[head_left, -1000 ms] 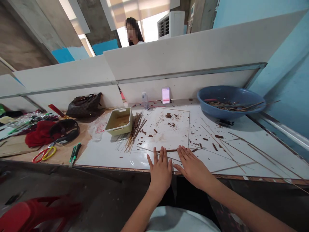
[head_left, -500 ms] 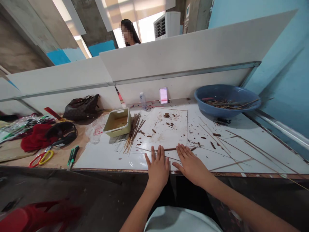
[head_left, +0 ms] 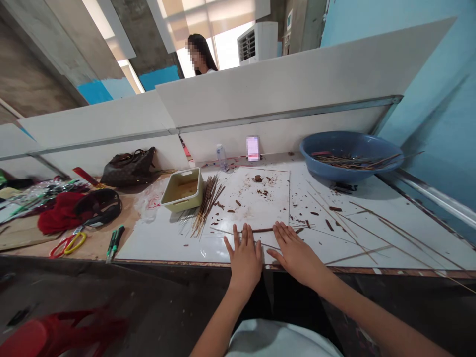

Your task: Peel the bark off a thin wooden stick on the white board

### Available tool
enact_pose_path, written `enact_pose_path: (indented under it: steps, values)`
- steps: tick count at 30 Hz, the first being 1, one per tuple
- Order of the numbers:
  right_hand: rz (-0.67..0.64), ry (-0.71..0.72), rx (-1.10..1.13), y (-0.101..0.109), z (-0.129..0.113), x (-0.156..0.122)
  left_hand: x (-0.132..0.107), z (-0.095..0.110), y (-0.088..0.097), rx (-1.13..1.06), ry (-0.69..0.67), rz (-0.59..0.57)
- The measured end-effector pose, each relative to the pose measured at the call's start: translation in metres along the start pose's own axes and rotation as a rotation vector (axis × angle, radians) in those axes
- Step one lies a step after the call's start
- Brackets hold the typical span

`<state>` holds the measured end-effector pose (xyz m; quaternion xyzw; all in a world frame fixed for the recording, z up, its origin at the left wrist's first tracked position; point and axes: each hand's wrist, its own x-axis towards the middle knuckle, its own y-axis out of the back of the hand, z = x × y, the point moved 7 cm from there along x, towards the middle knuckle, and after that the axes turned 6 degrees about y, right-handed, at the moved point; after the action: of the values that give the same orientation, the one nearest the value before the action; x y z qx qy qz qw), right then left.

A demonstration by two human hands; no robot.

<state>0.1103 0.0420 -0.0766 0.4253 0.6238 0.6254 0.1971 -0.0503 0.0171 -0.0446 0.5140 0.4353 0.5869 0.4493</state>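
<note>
My left hand and my right hand lie flat and palm down, fingers spread, near the front edge of a white board. Their fingertips are at or on a thin brown stick lying across the board. Brown chips and long thin sticks are scattered around them. To the left of my left hand lies a bundle of thin sticks, beside a cream plastic tray.
A blue basin holding sticks stands at the back right. Along the back are a water bottle and a phone. To the left lie a handbag, scissors and red cloth. A person stands beyond the white partition.
Both hands stay flat in about the same place on the board. The whole view shifts slightly as my head moves.
</note>
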Motion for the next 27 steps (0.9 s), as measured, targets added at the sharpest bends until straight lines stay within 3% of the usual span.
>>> enact_pose_path:
  steps: [4, 6, 12, 14, 21, 23, 27]
  values:
    - [-0.076, -0.048, 0.011, 0.005, 0.015, 0.032, 0.039, 0.004, 0.005, -0.026, 0.025, -0.058]
    - [-0.079, -0.043, 0.006, 0.007, 0.016, 0.034, 0.043, 0.004, 0.006, -0.029, 0.035, -0.082]
    - [-0.011, -0.003, 0.004, 0.006, -0.001, -0.013, -0.011, -0.005, 0.004, 0.007, 0.006, -0.040]
    - [-0.027, -0.010, 0.001, 0.006, -0.002, -0.013, -0.012, -0.007, 0.002, 0.010, 0.011, -0.038]
    - [-0.060, -0.053, -0.001, 0.006, 0.018, 0.034, 0.051, -0.005, 0.004, -0.025, 0.044, -0.079]
    - [-0.032, -0.022, 0.002, 0.006, 0.017, 0.025, 0.045, -0.004, 0.006, -0.017, 0.027, -0.061]
    - [-0.012, 0.018, 0.014, 0.010, 0.005, -0.009, 0.001, -0.001, 0.008, 0.022, 0.010, 0.014]
